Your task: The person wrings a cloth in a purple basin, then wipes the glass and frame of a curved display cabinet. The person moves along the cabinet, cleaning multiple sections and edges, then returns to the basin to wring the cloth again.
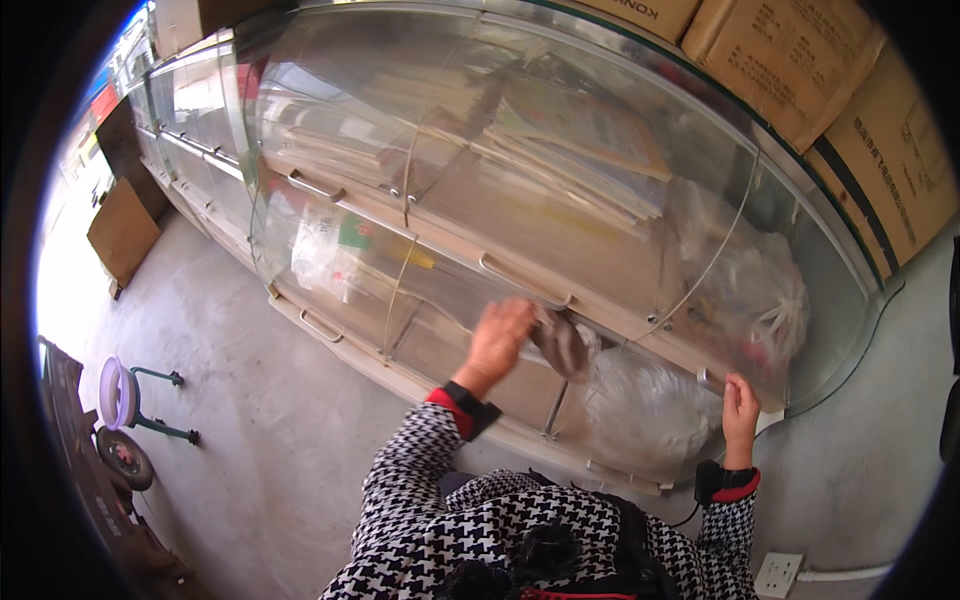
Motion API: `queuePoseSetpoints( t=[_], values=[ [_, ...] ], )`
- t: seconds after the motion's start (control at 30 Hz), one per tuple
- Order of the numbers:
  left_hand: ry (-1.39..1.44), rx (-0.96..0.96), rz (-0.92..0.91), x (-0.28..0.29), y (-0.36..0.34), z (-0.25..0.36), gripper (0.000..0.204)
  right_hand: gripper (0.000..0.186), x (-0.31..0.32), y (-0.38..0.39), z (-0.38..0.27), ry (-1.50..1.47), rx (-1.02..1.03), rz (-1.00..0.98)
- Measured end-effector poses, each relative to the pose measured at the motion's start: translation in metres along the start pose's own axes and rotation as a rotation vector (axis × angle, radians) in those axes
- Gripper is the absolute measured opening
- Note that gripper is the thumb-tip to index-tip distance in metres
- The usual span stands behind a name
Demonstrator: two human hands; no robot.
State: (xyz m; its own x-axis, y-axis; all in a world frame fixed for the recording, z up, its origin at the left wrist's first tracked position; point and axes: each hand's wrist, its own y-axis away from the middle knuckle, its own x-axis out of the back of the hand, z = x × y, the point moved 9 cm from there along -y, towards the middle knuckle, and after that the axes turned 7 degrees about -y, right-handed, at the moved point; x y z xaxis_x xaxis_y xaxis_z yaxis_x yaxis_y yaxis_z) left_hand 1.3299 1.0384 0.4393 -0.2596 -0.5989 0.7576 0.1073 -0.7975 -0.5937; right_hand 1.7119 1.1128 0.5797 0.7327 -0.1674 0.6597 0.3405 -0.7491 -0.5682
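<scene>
My left hand [497, 342] is closed on a crumpled grey-brown cloth [563, 345], held against the lower glass front of a display cabinet [620, 322]. Just above the cloth, a curved metal handle [527, 282] is fixed to the wooden rail between the tiers. Farther right, my right hand [740, 412] has its fingers together at another metal handle [710, 378] near the cabinet's right end. Part of that handle is hidden by the fingers. Behind the lower glass, close to the cloth, lies a clear plastic bag [650, 405].
Stacked papers [580, 165] and a filled plastic bag [765, 310] are inside the upper tier. Cardboard boxes [785, 60] rest on top at the right. On the floor at left are a lilac ring-shaped seat on a green frame [120, 392] and a cardboard piece [125, 235].
</scene>
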Motion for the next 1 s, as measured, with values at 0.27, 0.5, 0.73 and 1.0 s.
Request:
queuePoseSetpoints(
  t=[0.27,0.5,0.73,1.0],
  values=[
    [-0.158,0.659,0.372,0.066,0.025,-0.173,0.049,0.011,-0.003,0.002,0.036,-0.020,-0.113,-0.077],
    [-0.229,0.445,0.468,0.041,-0.016,-0.053,0.046,0.010,-0.017,-0.002,0.026,0.084,-0.001,-0.124],
    [-0.075,-0.204,0.213,-0.039,0.033,0.163,0.031,0.016,-0.028,-0.001,0.039,0.141,0.033,-0.201],
    [0.182,-0.070,0.224,-0.027,0.072,0.093,0.048,0.023,-0.029,0.004,0.057,0.075,-0.071,-0.231]
  ],
)
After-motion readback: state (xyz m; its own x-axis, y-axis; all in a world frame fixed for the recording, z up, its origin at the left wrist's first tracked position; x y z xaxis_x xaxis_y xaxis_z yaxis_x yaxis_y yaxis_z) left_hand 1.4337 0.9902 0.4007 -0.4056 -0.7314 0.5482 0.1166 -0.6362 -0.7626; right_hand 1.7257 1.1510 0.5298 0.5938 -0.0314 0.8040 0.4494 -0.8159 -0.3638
